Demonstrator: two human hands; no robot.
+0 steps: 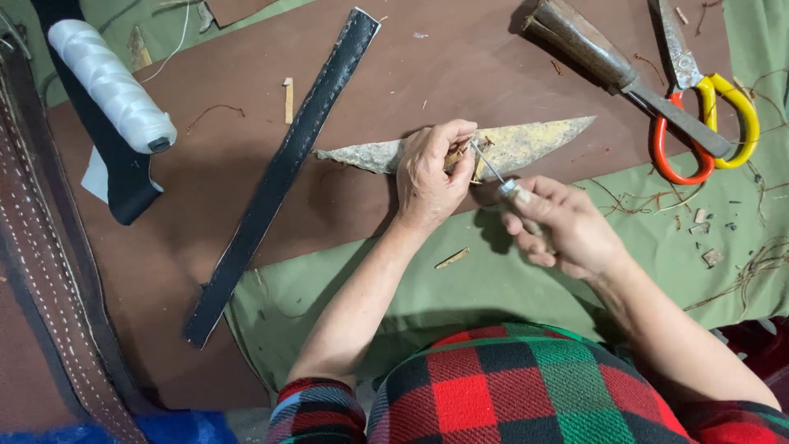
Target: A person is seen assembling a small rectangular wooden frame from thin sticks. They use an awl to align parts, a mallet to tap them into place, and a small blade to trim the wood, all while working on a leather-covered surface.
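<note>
Head view: a person in a red, green and black plaid top works over brown sheet material (pixel 460 57) and green cloth (pixel 460 288).
Left hand (pixel 427 177): fingers pinched on a small tan scrap (pixel 457 154), pressing it against a long, pointed, mottled grey-yellow leather piece (pixel 534 140).
Right hand (pixel 559 226): fingers clenched around the handle of a thin metal awl (pixel 489 163), whose point meets the scrap just beside the left thumb.
Leather piece: lies flat across the brown sheet, tip towards the upper right, its middle hidden under the left hand.
Black strap: a long, narrow, stitched black leather strip (pixel 279 177) runs diagonally left of the hands, well apart from them.
Spool: a white thread spool (pixel 111 82) rests on a dark strip at upper left.
Tools: a worn knife with a dark wooden handle (pixel 592 49) and scissors with red and yellow handles (pixel 699 115) lie at upper right.
Left edge: a brown belt with white stitching (pixel 49 271).
Scraps: small offcuts and threads litter the green cloth at right.
</note>
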